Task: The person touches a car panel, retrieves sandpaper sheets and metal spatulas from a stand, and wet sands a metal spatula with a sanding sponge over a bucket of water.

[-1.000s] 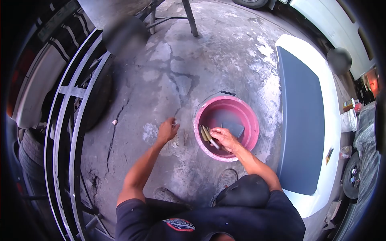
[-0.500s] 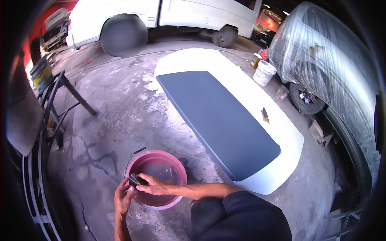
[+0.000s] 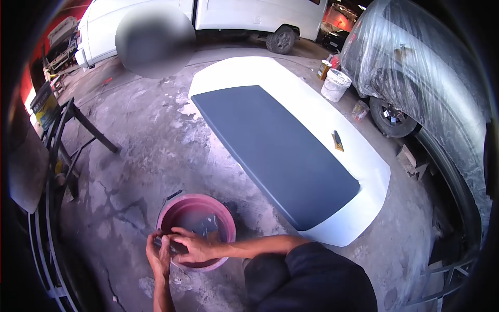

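Observation:
A pink bucket (image 3: 228,218) with cloudy water stands on the floor in front of me. Over its left rim my left hand (image 3: 158,252) and my right hand (image 3: 195,245) meet, with fingers closed around a small dark object (image 3: 178,248) between them. Most of that object is hidden by my fingers, so its shape is unclear. A flat grey sheet lies partly under the water. To the right of the bucket is a white panel (image 3: 296,99) with a large dark grey section (image 3: 275,156).
A small tool (image 3: 338,141) lies on the panel's right part. Behind are a white van (image 3: 234,15), a white pail (image 3: 336,85) and a plastic-covered vehicle (image 3: 410,67). Metal frames (image 3: 96,127) stand at the left.
The view has swung toward the panel and vehicles. My left hand, empty and away from the bucket a second ago, has joined my right hand at the dark object.

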{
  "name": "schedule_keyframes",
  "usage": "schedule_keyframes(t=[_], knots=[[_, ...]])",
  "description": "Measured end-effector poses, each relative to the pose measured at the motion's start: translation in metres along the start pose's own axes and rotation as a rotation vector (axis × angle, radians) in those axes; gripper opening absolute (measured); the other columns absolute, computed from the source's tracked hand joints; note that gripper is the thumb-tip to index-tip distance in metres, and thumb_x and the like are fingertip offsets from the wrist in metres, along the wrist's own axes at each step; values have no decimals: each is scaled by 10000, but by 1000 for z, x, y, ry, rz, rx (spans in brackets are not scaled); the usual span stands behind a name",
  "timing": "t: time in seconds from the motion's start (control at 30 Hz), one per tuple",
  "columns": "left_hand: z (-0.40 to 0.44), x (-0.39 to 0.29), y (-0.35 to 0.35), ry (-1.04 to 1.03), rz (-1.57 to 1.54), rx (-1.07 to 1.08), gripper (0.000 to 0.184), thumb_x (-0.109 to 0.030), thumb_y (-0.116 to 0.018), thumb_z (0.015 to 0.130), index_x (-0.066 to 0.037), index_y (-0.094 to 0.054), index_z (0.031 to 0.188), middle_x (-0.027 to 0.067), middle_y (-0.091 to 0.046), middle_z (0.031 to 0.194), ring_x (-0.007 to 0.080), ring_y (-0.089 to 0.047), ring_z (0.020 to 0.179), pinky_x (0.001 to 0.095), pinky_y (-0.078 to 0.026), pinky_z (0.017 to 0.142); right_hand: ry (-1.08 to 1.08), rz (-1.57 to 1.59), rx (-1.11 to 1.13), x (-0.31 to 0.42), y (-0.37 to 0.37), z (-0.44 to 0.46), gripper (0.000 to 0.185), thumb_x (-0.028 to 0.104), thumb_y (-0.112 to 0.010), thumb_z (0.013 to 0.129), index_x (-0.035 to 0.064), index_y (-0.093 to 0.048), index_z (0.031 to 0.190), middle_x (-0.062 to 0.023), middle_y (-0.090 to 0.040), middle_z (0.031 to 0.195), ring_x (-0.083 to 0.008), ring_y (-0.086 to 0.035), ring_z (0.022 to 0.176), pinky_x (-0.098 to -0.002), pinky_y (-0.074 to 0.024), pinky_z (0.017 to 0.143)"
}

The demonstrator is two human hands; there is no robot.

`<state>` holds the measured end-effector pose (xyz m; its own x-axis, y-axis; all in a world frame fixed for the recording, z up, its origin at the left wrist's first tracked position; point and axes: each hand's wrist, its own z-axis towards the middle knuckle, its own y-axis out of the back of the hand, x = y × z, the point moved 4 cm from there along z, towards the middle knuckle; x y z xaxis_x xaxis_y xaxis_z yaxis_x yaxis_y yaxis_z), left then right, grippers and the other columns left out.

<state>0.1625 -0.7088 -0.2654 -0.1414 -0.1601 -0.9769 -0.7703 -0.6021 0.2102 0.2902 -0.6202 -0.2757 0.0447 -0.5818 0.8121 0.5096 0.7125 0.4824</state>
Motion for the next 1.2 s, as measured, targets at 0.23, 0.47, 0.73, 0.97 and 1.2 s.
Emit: schedule_keyframes(t=[0.23,0.47,0.73,0.97,1.2], knots=[[-14,-49,13,-106,-379,178,573,-196,-539,994,-71,-286,1493,131,-489,1373,219,-547,1190,374,-489,963,234,-44,-306,31,36,18,612,194,-826,750,62,-558,1284,-205,-524,1266,-375,-582,1086,-416,-506,906],[-14,-68,9,-140,-713,405,619,-191,-536,992,-88,-235,1523,94,-380,1492,214,-492,1272,380,-501,986,476,-188,-332,57,56,15,684,301,-859,700,80,-571,1280,-170,-524,1286,-346,-608,1077,-398,-546,857],[-7,-62,24,-238,-271,406,723,-211,-649,940,-79,-249,1527,74,-340,1532,160,-390,1336,328,-315,1108,477,-140,-311,55,55,15,684,367,-832,718,46,-578,1266,-179,-554,1298,-339,-620,1046,-403,-539,856],[-8,-58,17,-175,-397,351,727,-206,-656,939,-64,-249,1524,96,-463,1444,150,-436,1289,320,-323,1097,353,-104,-168,52,54,19,630,403,-792,764,-25,-606,1187,-206,-561,1293,-355,-642,1036,-407,-531,881],[-8,-57,16,-56,-186,159,485,-147,-773,834,-8,-544,1238,30,-638,1074,114,-593,991,290,-488,895,6,205,-39,26,45,18,660,493,-734,812,-15,-586,1207,-262,-423,1406,-367,-516,1242,-430,-426,1025]])
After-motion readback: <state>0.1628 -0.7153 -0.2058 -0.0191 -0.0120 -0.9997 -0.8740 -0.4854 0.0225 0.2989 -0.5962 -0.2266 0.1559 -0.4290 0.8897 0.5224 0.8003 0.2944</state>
